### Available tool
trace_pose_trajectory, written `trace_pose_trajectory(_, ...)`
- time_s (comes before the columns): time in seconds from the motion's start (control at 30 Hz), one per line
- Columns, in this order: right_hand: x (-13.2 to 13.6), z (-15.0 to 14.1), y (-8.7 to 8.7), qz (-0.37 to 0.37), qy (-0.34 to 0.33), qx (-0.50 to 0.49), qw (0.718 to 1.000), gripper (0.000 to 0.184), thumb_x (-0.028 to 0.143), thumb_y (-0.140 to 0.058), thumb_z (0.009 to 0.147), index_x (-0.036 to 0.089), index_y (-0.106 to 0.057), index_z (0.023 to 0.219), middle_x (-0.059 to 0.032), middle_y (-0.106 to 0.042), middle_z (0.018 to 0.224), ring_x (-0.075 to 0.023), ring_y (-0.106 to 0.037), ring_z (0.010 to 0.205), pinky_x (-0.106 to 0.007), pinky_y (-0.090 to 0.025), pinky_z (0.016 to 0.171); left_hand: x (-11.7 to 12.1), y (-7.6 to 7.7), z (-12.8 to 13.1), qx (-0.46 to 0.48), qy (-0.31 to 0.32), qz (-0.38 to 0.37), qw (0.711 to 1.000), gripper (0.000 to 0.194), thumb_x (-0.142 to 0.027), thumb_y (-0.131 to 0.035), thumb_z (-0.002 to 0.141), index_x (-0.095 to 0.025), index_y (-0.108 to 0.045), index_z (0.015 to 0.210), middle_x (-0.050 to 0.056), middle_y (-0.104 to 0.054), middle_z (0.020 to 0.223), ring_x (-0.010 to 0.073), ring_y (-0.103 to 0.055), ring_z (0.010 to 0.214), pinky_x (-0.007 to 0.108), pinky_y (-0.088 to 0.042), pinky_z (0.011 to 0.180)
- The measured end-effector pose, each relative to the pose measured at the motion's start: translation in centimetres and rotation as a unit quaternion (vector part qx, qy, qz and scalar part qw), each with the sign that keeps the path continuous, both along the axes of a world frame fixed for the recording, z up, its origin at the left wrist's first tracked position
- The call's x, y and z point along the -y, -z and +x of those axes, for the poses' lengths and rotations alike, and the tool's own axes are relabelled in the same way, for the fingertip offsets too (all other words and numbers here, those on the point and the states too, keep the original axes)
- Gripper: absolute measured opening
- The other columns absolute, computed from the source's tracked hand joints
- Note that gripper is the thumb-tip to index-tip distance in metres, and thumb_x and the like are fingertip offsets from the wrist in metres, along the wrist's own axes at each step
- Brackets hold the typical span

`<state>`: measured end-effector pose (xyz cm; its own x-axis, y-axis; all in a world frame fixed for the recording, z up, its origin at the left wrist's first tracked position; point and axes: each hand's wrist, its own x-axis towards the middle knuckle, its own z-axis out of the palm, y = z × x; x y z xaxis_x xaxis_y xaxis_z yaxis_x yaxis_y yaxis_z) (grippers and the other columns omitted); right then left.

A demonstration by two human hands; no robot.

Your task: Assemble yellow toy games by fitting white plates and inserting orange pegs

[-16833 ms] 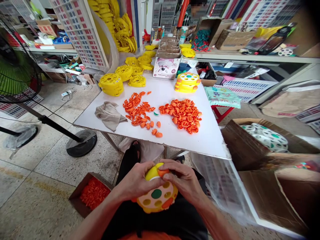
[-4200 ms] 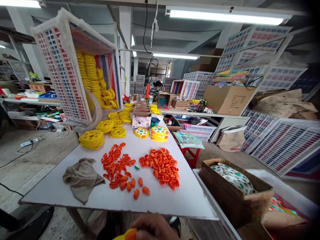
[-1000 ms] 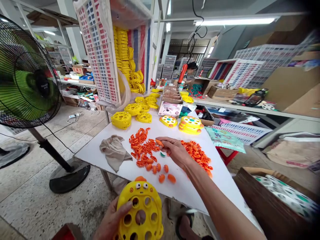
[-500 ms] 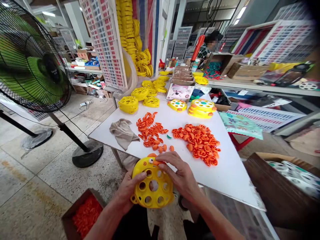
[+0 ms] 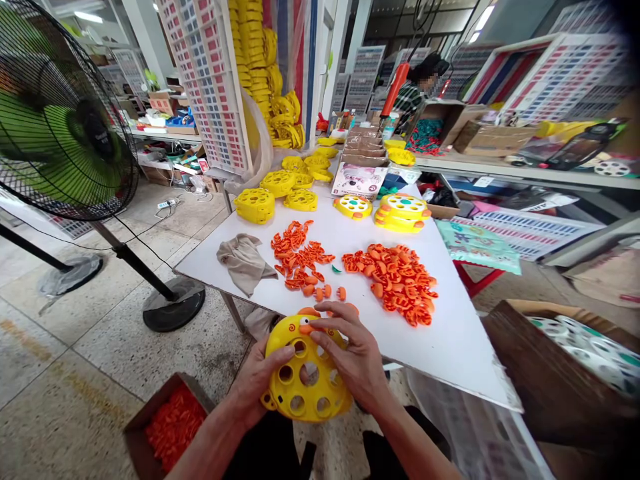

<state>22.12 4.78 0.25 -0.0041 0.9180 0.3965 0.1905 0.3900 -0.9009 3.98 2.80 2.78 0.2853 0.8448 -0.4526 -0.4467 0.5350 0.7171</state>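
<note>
Left hand (image 5: 254, 375)'s got a solid grip on the yellow shell (image 5: 310, 395), lower centre of frame, right hand (image 5: 359, 353)'s pinching an orange bit (image 5: 305, 329) against it.

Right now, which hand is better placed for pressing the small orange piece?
Probably the right hand: its fingers hold the small orange piece against the yellow shell, which the left hand grips at one side.
</note>
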Motion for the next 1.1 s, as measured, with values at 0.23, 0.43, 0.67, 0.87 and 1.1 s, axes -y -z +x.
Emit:
trace_pose_trajectory(0.23,-0.3,1.1,-0.6,-0.137,-0.086,0.027,0.986,0.04,0.042,-0.067,0.094,0.03,-0.064,0.132,-0.0055,-0.066,0.137,-0.0278,-0.057,0.131,-0.046,-0.046,0.112,0.1,0.0,-0.4,-0.011,0.017,0.012,1.0,0.04,-0.03,-0.085,0.074,-0.014,-0.073,0.108,0.009,-0.079,0.086,0.015,-0.068,0.064,0.027,-0.056,0.066)
trace_pose_trajectory(0.43,-0.8,1.9,-0.6,-0.22,-0.125,-0.043,0.967,0.047,0.047,-0.074,0.087,0.03,-0.065,0.13,-0.0058,-0.064,0.139,-0.0292,-0.06,0.127,-0.042,-0.055,0.102,0.1,-0.2,-0.5,-0.029,0.041,0.018,0.999,0.045,-0.03,-0.087,0.072,-0.015,-0.073,0.112,0.008,-0.079,0.086,0.0152,-0.068,0.065,0.026,-0.056,0.065)
trace_pose_trajectory(0.67,-1.0,2.0,-2.0,-0.286,-0.169,-0.123,0.935,0.049,0.048,-0.078,0.083,0.03,-0.068,0.127,-0.0059,-0.067,0.136,-0.0296,-0.06,0.129,-0.043,-0.052,0.105,-0.2,0.2,-0.4,0.007,0.036,-0.012,0.999,0.046,-0.035,-0.083,0.076,-0.014,-0.073,0.115,0.013,-0.08,0.1,0.0204,-0.073,0.075,0.028,-0.056,0.069)
trace_pose_trajectory(0.87,-0.7,2.9,-1.8,-0.261,-0.102,-0.057,0.958,0.044,0.059,-0.057,0.095,0.028,-0.071,0.125,-0.0075,-0.067,0.136,-0.0311,-0.058,0.13,-0.044,-0.051,0.104,-0.4,0.4,-0.7,0.057,0.017,-0.054,0.997,0.05,-0.039,-0.074,0.085,-0.013,-0.068,0.128,0.017,-0.078,0.114,0.0308,-0.075,0.1,0.038,-0.058,0.087)
trace_pose_trajectory(1.1,-0.7,3.9,-1.4,-0.252,-0.054,-0.01,0.966,0.044,0.06,-0.061,0.091,0.024,-0.074,0.114,-0.0089,-0.073,0.122,-0.029,-0.067,0.111,-0.041,-0.056,0.092,-0.7,0.6,-0.7,0.047,-0.025,-0.094,0.994,0.052,-0.039,-0.067,0.091,-0.01,-0.063,0.133,0.016,-0.08,0.107,0.024,-0.077,0.072,0.037,-0.06,0.079)
